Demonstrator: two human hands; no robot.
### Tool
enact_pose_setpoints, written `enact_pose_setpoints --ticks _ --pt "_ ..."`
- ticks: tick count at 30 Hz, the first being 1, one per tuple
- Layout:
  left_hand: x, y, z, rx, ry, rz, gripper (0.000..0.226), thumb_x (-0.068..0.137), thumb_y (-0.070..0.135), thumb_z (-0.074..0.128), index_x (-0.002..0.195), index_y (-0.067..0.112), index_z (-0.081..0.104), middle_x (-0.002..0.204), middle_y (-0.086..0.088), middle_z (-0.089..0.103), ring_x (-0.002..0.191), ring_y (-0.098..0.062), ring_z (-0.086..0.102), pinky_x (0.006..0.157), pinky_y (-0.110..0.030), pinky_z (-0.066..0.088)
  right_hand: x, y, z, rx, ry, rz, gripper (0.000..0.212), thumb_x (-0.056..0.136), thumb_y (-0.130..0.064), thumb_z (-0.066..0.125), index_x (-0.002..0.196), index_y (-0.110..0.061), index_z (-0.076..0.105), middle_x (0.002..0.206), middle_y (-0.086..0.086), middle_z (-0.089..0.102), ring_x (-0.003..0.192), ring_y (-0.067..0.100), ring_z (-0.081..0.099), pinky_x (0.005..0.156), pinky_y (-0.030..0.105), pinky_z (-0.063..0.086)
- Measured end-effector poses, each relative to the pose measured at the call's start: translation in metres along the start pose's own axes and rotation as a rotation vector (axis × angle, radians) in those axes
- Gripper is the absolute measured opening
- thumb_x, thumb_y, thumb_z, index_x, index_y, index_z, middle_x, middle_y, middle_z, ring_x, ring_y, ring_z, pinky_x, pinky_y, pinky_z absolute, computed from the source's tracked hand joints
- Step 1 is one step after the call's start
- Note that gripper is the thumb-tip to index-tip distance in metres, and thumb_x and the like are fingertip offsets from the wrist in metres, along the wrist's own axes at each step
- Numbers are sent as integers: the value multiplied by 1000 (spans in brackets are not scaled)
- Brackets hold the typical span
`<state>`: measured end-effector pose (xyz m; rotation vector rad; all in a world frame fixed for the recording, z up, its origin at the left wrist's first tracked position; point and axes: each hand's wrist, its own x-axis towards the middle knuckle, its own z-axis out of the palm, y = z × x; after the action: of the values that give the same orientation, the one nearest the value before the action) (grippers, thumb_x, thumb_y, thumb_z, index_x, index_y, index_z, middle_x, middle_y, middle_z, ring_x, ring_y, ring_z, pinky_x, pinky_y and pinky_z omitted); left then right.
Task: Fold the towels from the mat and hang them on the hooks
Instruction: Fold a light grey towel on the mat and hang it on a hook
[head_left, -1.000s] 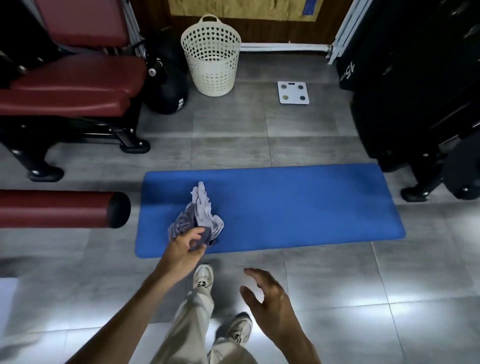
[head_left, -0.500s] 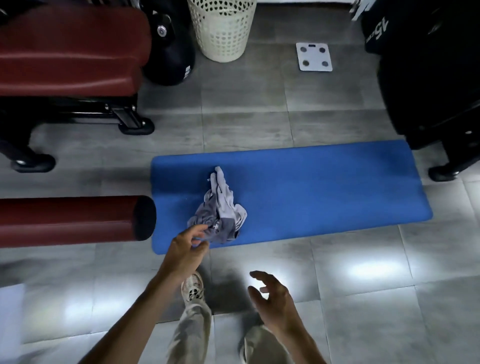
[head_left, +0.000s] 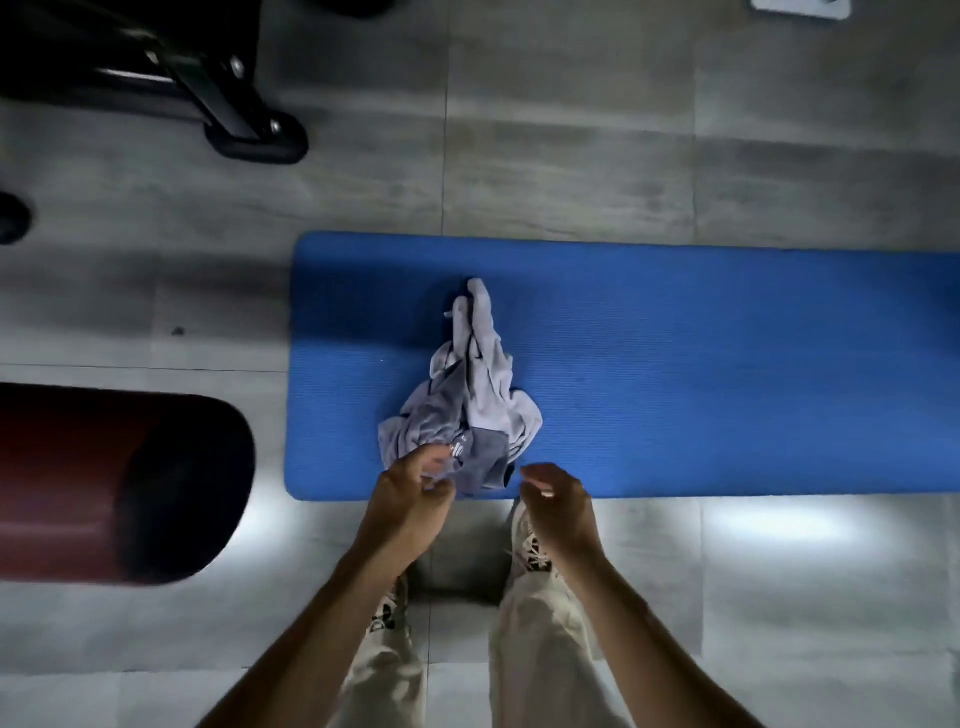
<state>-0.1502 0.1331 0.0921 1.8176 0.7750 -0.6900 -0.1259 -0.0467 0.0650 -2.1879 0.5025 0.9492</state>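
Towel: your crumpled grey towel (head_left: 467, 400) lies in a heap on the left part of the blue mat (head_left: 727, 374), just left of the frame's centre, its narrow end pointing to the top of the frame and its wider end towards you.
Left hand: your left hand (head_left: 410, 499) is at the near edge of the towel, lower centre of the frame; its fingers (head_left: 434, 460) are curled and pinch the cloth at the towel's lower left corner.
Right hand: your right hand (head_left: 558, 499) is just right of the towel's near edge, over the mat's near border; the fingers are loosely bent and hold nothing, and you cannot tell from this view whether the fingertips touch the cloth.
Mat: it runs from centre-left to the right edge of the frame, flat on the grey tiled floor (head_left: 571, 166).
Feet: your light shoes (head_left: 524, 545) and pale trousers (head_left: 540, 649) show at the bottom centre, just short of the mat's near edge.
Surroundings: a dark red padded roller (head_left: 114, 483) sits at the left edge; a black machine foot (head_left: 249, 130) stands at upper left; a white flat object (head_left: 800, 5) is cut off at the top right.
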Motion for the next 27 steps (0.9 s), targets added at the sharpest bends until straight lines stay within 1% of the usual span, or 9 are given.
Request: enact_pose_setpoints --ticks 3,6,13,15,17,20,22,25,27 --pt "56 -37 31 -29 35 -72 29 88 13 61 111 30 62 106 4 67 92 -10 64 65 -13 45 92 16 35 -130 -69 -31 21 92 -16 53 106 -14 68 107 8 71 101 29 64 76 30 47" --pt "105 -72 59 -22 67 -57 29 86 4 61 106 24 66 97 6 68 94 -10 65 67 -7 44 185 36 69 -279 -126 -109 18 90 -19 55 103 -14 67 111 12 68 105 32 62 84 35 50" --pt "161 -112 85 31 49 -61 38 86 6 60 103 40 56 91 19 62 91 -5 59 81 -27 49 303 49 111 -610 -145 -160 49 80 -33 63 127 -25 55 141 6 35 133 33 31 104 45 37" --pt "166 -115 86 34 46 -80 35 87 8 60 106 37 58 91 19 60 93 -8 60 81 -29 49 314 53 118 -494 -217 -119 55 70 -41 68 121 -25 58 137 2 43 132 30 39 103 43 42" --pt "165 -113 83 20 68 -92 32 87 9 60 111 30 62 93 12 61 93 -9 60 80 -26 49 309 52 119 -275 -250 -76 49 65 -42 74 110 -25 63 117 -3 56 113 19 56 91 34 49" --pt "145 -97 76 7 67 -60 32 88 8 59 98 38 61 89 18 62 87 -2 60 75 -19 46 270 41 104 -14 -222 -126 39 78 -19 77 115 -14 66 111 -6 56 107 12 56 89 22 45" --pt "126 -78 68 -6 62 -49 32 88 8 59 106 35 62 97 15 64 93 -5 60 80 -19 44 229 23 83 148 -233 -200 34 80 -7 74 113 -7 68 110 -2 60 102 6 57 83 11 42" --pt "94 -41 56 -48 62 -53 36 87 5 61 119 22 62 108 3 65 103 -14 61 83 -19 44 159 -14 41 378 -370 -214 31 82 4 70 113 -1 67 106 3 63 99 10 57 87 19 43" --pt "67 -5 40 -65 78 7 37 84 1 63 108 29 63 102 5 66 98 -15 62 73 -11 44 112 -48 1 542 -402 -274 31 77 3 69 108 -1 68 101 2 69 98 13 62 85 21 47"
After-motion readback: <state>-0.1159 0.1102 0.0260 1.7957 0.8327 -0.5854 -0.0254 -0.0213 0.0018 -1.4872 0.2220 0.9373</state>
